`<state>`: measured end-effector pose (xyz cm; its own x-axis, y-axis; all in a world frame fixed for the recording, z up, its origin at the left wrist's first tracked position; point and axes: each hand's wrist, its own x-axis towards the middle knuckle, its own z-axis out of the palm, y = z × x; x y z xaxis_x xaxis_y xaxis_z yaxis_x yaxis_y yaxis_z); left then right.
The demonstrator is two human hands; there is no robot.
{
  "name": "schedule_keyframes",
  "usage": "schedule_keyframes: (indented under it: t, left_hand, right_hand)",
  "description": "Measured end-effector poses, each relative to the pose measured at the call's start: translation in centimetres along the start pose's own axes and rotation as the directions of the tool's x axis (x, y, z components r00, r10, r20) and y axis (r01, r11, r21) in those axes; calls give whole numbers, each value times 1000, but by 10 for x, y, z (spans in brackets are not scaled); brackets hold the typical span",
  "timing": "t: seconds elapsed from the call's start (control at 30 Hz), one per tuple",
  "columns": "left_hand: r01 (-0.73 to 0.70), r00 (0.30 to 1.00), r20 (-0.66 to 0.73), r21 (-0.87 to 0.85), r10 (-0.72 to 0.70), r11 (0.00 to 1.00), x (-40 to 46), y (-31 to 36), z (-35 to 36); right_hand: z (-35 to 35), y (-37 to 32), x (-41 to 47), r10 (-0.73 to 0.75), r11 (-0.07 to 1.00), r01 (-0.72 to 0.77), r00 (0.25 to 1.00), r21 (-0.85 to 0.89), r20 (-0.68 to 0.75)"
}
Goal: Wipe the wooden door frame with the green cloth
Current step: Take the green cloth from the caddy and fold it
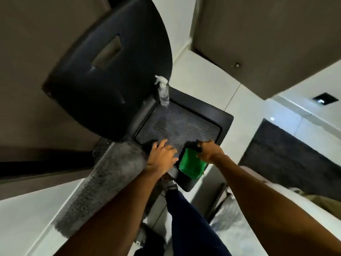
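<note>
both hands are laid on the textured seat of a black plastic chair [193, 124], the left hand [162, 154] spread flat and empty, the right hand [209, 152] closed around a folded green cloth [191, 164] at the seat's front edge, while a clear plastic spray bottle [163, 93] stands upright by the backrest.
</note>
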<state>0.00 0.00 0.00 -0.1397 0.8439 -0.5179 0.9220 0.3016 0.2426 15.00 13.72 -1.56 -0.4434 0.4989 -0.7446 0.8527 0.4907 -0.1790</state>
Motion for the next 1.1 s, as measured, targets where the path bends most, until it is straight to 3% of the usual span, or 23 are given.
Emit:
schedule_keyframes:
  t: [0.13, 0.27, 0.33, 0.4, 0.53, 0.63, 0.7, 0.73, 0.83, 0.9, 0.97, 1.1]
  left_hand:
    - [86, 994, 73, -151, -76, 985, 26, 19, 33]
    - [53, 993, 104, -55, -47, 997, 40, 27, 51]
    - [34, 993, 111, -29, -30, 999, 41, 26, 56]
    - [25, 991, 133, -30, -21, 999, 39, 24, 56]
    - [45, 990, 138, -67, -36, 997, 27, 17, 53]
    - [151, 986, 112, -271, -125, 951, 10, 12, 44]
    - [236, 972, 124, -507, -201, 829, -9, 2, 34]
    - [267, 963, 145, -649, -228, 712, -19, -5, 28]
    - [283, 944, 242, -942, -223, 179, -57, -29, 4]
    - [243, 935, 241, -970, -261, -23, -87, -47, -13]
    - [147, 911, 185, -981, -369, -130, -121, -66, -29]
    - [-33, 843, 85, -978, -531, -208, -187, -99, -54]
  right_hand:
    - [38, 6, 9, 49, 999, -48, 999, -5, 23]
    - [58, 8, 19, 115, 992, -118, 990, -34, -84]
    - [62, 9, 20, 123, 992, -124, 990, -19, -67]
    - [62, 11, 20, 102, 994, -101, 994, 45, -37]
    - [50, 9, 10, -41, 940, 26, 999, 341, 36]
    - [30, -2, -2, -153, 886, 100, 985, 452, 82]
    - [16, -14, -14, -181, 830, 102, 979, 548, 91]
    - [10, -22, -21, -188, 776, 94, 978, 623, 88]
    - [-1, -55, -41, -186, 491, 40, 981, 870, 60]
    - [0, -90, -55, -206, 304, 18, 977, 952, 47]
    - [7, -133, -72, -249, 262, 25, 967, 965, 43]
    - [23, -209, -106, -279, 353, 102, 960, 930, 0]
